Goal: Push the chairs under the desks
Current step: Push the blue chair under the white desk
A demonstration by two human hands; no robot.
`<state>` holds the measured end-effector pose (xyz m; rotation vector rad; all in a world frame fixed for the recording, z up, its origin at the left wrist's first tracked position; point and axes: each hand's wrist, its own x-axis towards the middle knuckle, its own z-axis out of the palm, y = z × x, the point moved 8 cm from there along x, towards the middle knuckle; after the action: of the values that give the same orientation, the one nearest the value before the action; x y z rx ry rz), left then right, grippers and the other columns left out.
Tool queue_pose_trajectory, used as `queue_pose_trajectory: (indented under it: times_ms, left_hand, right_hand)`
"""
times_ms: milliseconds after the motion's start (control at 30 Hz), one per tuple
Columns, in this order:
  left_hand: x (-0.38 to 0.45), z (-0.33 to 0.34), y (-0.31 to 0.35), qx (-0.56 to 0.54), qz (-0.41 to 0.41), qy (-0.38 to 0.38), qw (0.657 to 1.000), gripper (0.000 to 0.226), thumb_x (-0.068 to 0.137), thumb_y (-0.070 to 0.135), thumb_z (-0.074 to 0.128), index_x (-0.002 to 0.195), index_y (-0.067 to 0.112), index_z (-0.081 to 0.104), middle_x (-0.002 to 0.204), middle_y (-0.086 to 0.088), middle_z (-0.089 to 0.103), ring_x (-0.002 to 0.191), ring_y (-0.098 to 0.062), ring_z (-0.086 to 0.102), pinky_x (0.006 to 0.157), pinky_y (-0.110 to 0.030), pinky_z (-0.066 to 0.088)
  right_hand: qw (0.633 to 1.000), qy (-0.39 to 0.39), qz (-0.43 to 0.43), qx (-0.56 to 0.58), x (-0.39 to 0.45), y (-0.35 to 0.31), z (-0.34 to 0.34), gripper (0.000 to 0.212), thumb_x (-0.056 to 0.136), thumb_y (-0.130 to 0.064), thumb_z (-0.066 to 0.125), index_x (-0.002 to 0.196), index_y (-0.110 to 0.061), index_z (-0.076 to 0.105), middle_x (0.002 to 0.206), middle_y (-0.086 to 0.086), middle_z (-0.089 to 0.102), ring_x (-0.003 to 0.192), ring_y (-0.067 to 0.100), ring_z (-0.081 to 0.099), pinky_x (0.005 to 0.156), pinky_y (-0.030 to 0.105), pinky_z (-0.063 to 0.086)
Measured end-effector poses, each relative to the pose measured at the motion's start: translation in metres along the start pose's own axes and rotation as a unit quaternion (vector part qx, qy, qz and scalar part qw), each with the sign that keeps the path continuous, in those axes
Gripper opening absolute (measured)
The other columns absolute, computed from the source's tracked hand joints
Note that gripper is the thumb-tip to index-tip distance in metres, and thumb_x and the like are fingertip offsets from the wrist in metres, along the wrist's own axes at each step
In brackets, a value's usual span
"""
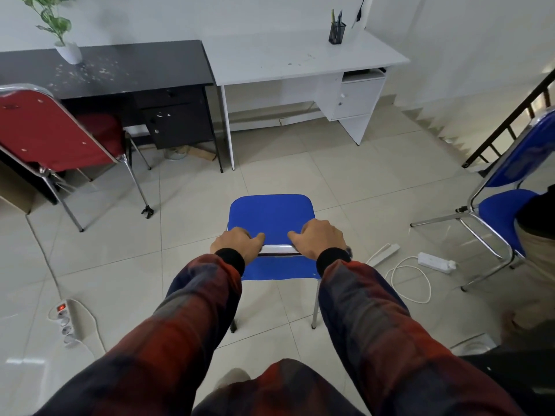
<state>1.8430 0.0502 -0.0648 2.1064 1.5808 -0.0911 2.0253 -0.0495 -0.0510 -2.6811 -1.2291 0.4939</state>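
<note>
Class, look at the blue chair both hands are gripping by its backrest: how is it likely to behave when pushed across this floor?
The blue chair probably slides easily, since its thin metal legs stand on smooth glossy tiles. Pushed high at the backrest by the left hand and right hand, it may tip forward if a leg catches a grout line.

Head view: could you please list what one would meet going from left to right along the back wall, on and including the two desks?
Potted plant → black desk → white desk → pen holder
</note>
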Motion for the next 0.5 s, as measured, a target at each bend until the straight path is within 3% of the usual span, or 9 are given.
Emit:
queue_pose_trajectory:
  times_ms: [333,500]
  left_hand:
    - [0.044,-0.029,-0.015,-0.008,0.031,0.016,0.999,0.038,0.087,0.048,0.050,0.074,0.019,0.070,0.070,-0.001,0.065,0.065,-0.021,0.060,0.059,-0.028,0.046]
    - [0.071,-0.041,-0.020,0.007,0.050,0.004,0.999,0.038,0.087,0.048,0.049,0.077,0.018,0.071,0.070,0.001,0.063,0.066,-0.020,0.058,0.060,-0.028,0.044]
  right_hand:
    - [0.999,-0.003,0.044,0.026,0.023,-0.033,0.005,0.044,0.092,-0.051,0.054,0.068,-0.014,0.050,0.059,-0.001,0.045,0.052,0.015,0.041,0.052,0.027,0.037]
    - [0.997,-0.003,0.066,0.039,0.037,-0.048,0.011,0.044,0.092,-0.051,0.054,0.068,-0.014,0.049,0.059,-0.001,0.045,0.053,0.015,0.042,0.055,0.029,0.039]
